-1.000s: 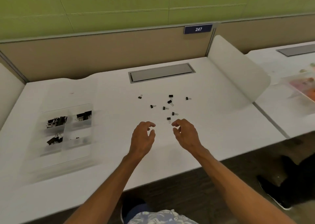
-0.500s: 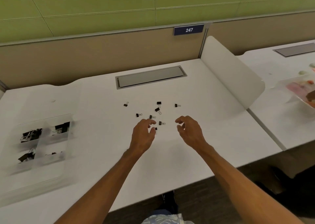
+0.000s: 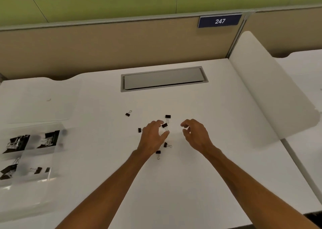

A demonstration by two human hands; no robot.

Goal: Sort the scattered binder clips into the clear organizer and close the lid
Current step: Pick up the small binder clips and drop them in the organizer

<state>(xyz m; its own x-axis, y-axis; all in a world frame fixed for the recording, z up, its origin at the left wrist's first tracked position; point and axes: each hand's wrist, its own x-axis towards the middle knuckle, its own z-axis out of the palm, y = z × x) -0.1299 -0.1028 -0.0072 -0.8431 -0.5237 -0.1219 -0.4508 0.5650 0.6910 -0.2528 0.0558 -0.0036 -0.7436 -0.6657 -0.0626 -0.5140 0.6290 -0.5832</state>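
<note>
The binder clips [image 3: 166, 144] are tiny, light and hard, each with a black body and thin wire loops. I think they will slide on the smooth white desk [image 3: 226, 124], so it is best to pinch one by its black body or hook a wire loop. They lie in the middle of the frame. The left hand [image 3: 153, 138] is right over them, fingers bent and apart, holding nothing that I can see. One clip [image 3: 164, 125] sits in the gap between its first finger and thumb; I cannot tell if they touch it. Two more lie just below the thumb, and one lies apart at the upper left. The right hand [image 3: 196, 136] hangs just to the right, fingers loosely curled, empty. The clear organizer [image 3: 34, 157] is well apart at the left edge, blurry, with some clips inside.
</note>
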